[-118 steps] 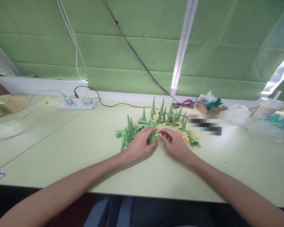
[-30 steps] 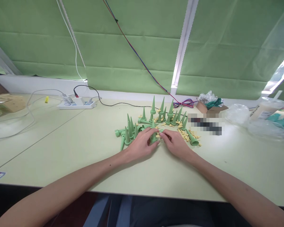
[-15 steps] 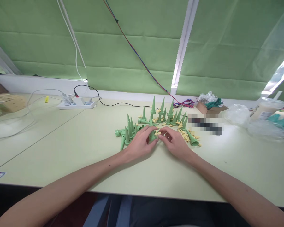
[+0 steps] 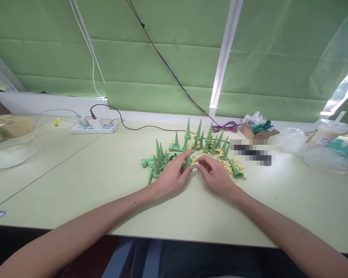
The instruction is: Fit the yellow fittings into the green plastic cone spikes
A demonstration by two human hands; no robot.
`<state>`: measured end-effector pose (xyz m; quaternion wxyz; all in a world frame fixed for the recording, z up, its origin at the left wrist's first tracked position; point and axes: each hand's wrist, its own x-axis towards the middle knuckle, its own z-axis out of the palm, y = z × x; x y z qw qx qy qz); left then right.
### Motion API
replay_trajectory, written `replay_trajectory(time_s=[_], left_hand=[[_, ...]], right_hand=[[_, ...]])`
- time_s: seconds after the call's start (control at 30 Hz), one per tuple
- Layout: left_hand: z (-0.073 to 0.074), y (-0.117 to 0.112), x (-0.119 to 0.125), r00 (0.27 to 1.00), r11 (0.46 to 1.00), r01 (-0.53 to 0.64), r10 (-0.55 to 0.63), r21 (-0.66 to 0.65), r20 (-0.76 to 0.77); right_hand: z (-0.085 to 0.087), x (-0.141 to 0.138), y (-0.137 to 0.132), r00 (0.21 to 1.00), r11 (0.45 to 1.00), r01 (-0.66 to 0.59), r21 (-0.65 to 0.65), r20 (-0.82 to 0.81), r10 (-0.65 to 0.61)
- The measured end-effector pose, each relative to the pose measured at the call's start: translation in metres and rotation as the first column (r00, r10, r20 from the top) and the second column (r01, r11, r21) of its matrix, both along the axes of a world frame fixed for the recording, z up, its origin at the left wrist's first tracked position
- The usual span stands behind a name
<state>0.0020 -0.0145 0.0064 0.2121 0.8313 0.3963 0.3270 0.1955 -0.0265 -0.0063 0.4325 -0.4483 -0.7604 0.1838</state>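
Note:
My left hand (image 4: 173, 172) is curled around a green plant watering spike (image 4: 188, 160), whose pointed end shows between thumb and forefinger. Close by on the right, my right hand (image 4: 217, 174) pinches a small yellow valve (image 4: 195, 163) at its fingertips, against the side of that spike. The left thumb tip comes near the valve too; whether the valve sits in the spike I cannot tell. Several more green spikes (image 4: 156, 169) stand or lie to the left of my hands, others (image 4: 208, 136) stand behind them. Loose yellow valves (image 4: 227, 166) lie in a heap to the right.
A white power strip (image 4: 94, 129) with plugs and cables lies at the back left. Behind the spikes rests a coiled red-and-blue cable (image 4: 229, 126). A small cardboard box (image 4: 261, 136), plastic bags (image 4: 291, 139) and a drink cup (image 4: 324, 133) stand at the right.
The left fingers have opened slightly, with the forefinger raised off the spike. The yellow valve has shifted a little to the right with my right fingertips. Everything else stays put.

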Motion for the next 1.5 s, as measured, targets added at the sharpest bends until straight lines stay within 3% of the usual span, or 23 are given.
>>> replay_trajectory(time_s=[0.23, 0.47, 0.7, 1.13, 1.5], left_hand=[[0.000, 0.001, 0.000, 0.991, 0.999, -0.019, 0.023, -0.026, 0.131], [0.004, 0.002, 0.001, 0.995, 0.998, 0.004, 0.002, -0.060, 0.100], [0.000, 0.004, 0.002, 0.988, 0.995, 0.034, -0.047, 0.089, 0.145], [-0.005, 0.007, 0.000, 0.972, 0.929, 0.103, -0.171, 0.356, 0.163], [-0.007, 0.008, -0.001, 0.970, 0.906, 0.116, -0.192, 0.407, 0.151]], right_hand=[[0.000, 0.000, 0.000, 1.000, 1.000, 0.010, -0.001, -0.012, -0.010], [-0.001, 0.001, -0.001, 1.000, 1.000, 0.005, -0.003, -0.021, -0.005], [-0.001, 0.001, -0.001, 0.998, 1.000, -0.009, -0.020, -0.055, 0.008], [0.001, 0.000, -0.002, 0.996, 1.000, -0.024, -0.007, -0.087, 0.023], [0.000, 0.000, -0.001, 0.995, 0.999, -0.034, -0.025, -0.097, 0.032]])
